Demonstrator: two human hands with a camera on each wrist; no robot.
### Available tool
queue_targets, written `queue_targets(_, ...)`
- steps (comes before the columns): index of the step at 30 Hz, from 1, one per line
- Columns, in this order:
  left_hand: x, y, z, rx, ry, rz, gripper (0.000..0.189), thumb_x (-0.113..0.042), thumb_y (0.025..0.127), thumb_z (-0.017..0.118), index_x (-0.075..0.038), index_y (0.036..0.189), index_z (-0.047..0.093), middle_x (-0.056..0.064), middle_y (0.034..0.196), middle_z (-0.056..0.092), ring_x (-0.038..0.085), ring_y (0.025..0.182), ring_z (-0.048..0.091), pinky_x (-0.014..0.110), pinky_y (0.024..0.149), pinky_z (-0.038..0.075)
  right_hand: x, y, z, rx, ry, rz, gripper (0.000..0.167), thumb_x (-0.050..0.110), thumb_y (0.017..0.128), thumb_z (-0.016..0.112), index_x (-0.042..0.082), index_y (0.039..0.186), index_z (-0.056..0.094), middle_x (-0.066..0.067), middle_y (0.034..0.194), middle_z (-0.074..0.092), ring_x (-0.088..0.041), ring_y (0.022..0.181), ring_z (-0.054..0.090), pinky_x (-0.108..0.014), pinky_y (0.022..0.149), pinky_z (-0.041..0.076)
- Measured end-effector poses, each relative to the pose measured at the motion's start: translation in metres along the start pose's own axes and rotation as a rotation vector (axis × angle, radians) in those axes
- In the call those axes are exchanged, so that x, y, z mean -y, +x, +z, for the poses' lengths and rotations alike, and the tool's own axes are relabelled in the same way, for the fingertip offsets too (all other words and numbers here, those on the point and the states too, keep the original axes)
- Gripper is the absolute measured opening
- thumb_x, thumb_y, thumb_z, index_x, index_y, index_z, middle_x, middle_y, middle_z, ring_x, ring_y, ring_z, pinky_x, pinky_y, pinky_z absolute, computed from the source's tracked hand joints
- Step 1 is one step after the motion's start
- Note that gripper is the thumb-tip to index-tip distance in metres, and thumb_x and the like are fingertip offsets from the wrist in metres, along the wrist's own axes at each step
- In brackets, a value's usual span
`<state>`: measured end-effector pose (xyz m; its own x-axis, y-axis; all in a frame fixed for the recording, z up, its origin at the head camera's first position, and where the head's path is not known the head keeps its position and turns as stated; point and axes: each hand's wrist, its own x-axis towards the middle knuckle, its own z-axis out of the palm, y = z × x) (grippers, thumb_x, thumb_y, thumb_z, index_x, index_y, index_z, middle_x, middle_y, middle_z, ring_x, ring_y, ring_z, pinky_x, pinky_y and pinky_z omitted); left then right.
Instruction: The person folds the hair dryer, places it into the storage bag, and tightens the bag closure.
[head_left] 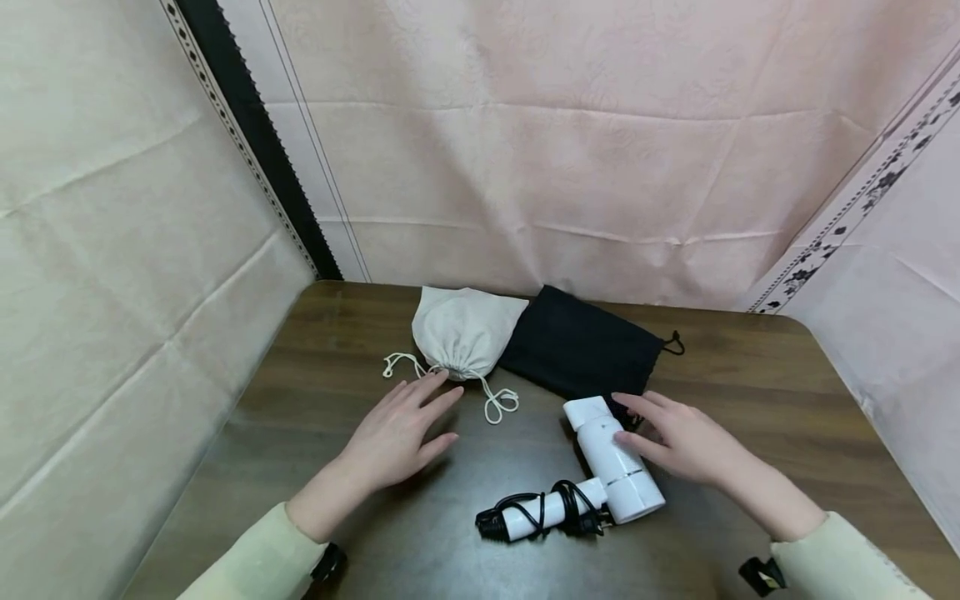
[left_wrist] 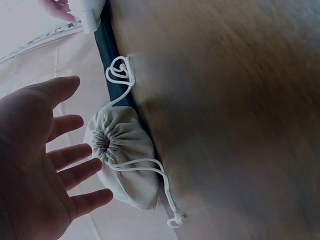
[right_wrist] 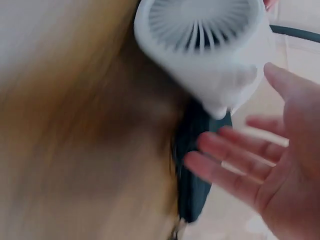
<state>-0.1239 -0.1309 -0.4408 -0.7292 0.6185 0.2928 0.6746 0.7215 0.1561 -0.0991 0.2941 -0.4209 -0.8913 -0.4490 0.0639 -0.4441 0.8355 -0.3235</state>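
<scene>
A white hair dryer lies on the table, its black cord wound around the handle. My right hand is beside its barrel, fingers spread and thumb close at the white casing. In the right wrist view the dryer's slotted intake grille faces the camera. My left hand, fingers extended and holding nothing, hovers just in front of a cream drawstring bag. The gathered mouth and white cords of that bag show in the left wrist view. A black drawstring bag lies beside the cream one, behind the dryer.
The brown wooden table ends at a pale pink cloth backdrop. White cloth walls stand at the left and right sides. A black device is strapped at each wrist.
</scene>
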Motion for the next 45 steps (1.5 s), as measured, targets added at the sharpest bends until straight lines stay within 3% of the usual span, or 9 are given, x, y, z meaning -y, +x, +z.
queue_targets(5,0.0,0.002,-0.002,0.008,-0.006,0.013,0.059,-0.037,0.097,0.08,-0.012,0.149,0.063,0.021,0.157,0.054,0.039,0.141,0.056,0.064,0.114,0.046,-0.019,-0.011,-0.013,-0.077,-0.169,-0.201,0.07,0.034,0.093,0.084,0.019,0.155,0.057,-0.007,0.137,0.068,-0.027,0.115,0.072,-0.049,0.083,0.062)
queue_targets(11,-0.001,0.004,-0.002,0.032,-0.013,0.027,0.059,-0.037,0.098,0.079,-0.012,0.149,0.063,0.021,0.157,0.053,0.04,0.142,0.055,0.063,0.115,0.045,-0.028,-0.011,-0.012,-0.157,-0.337,-0.528,0.093,0.03,0.071,0.097,0.011,0.153,0.058,-0.01,0.149,0.063,-0.032,0.129,0.066,-0.047,0.088,0.062)
queue_targets(16,0.0,0.004,0.0,0.045,-0.007,0.037,0.058,-0.038,0.099,0.077,-0.012,0.149,0.063,0.02,0.158,0.053,0.041,0.142,0.055,0.062,0.115,0.045,-0.026,-0.01,-0.01,-0.154,-0.427,-0.647,0.093,0.037,0.069,0.095,0.014,0.152,0.06,-0.009,0.151,0.063,-0.029,0.133,0.064,-0.048,0.096,0.059)
queue_targets(24,0.0,0.002,0.001,0.052,-0.01,0.032,0.057,-0.037,0.099,0.077,-0.014,0.149,0.063,0.02,0.159,0.052,0.04,0.142,0.055,0.061,0.115,0.045,-0.019,-0.012,-0.003,-0.144,-0.425,-0.655,0.081,0.047,0.077,0.086,0.017,0.148,0.064,-0.01,0.149,0.064,-0.029,0.132,0.065,-0.049,0.096,0.059)
queue_targets(34,-0.001,0.002,0.0,0.068,-0.004,0.03,0.058,-0.039,0.1,0.076,-0.013,0.15,0.062,0.02,0.161,0.05,0.039,0.143,0.054,0.062,0.115,0.045,0.0,-0.01,0.006,-0.154,-0.387,-0.664,0.078,0.052,0.083,0.082,0.013,0.147,0.064,-0.01,0.147,0.065,-0.029,0.133,0.064,-0.051,0.096,0.059)
queue_targets(41,-0.003,0.002,0.0,0.071,-0.013,0.023,0.059,-0.039,0.1,0.076,-0.012,0.151,0.062,0.02,0.161,0.05,0.04,0.142,0.055,0.062,0.115,0.045,0.014,-0.018,0.004,-0.088,-0.282,-0.548,0.066,0.051,0.097,0.075,0.014,0.15,0.062,-0.011,0.151,0.062,-0.03,0.132,0.065,-0.05,0.094,0.061)
queue_targets(45,-0.003,0.003,0.0,0.08,-0.007,0.025,0.06,-0.041,0.1,0.075,-0.013,0.151,0.061,0.02,0.161,0.05,0.04,0.141,0.055,0.062,0.115,0.045,0.026,-0.026,0.009,-0.068,-0.232,-0.505,0.068,0.054,0.101,0.069,0.016,0.155,0.057,-0.008,0.157,0.057,-0.03,0.136,0.062,-0.051,0.096,0.06)
